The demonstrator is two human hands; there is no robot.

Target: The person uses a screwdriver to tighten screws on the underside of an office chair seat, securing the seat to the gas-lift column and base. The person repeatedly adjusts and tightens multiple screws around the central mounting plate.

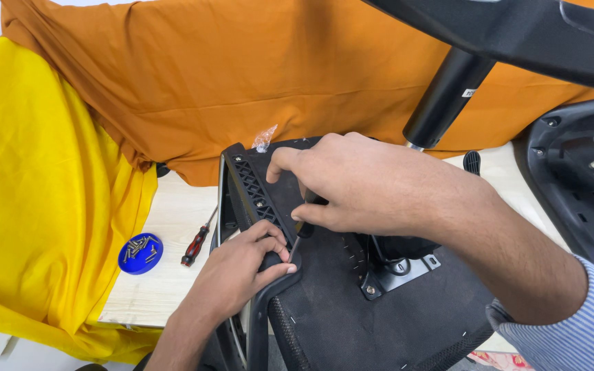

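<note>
Fingers of right hand (352, 182) pinch screwdriver (302, 233); left hand (242, 264) grips armrest (269, 288).

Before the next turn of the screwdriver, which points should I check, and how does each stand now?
1. Right hand grips screwdriver: ok.
2. Tip seated in the screw: cannot tell, fingers hide it.
3. Left hand steadies the armrest: ok.
4. Seat lies underside up on the table: ok.
5. Spare screws in the blue dish: ok.
6. Red screwdriver clear of both hands: ok.
</note>
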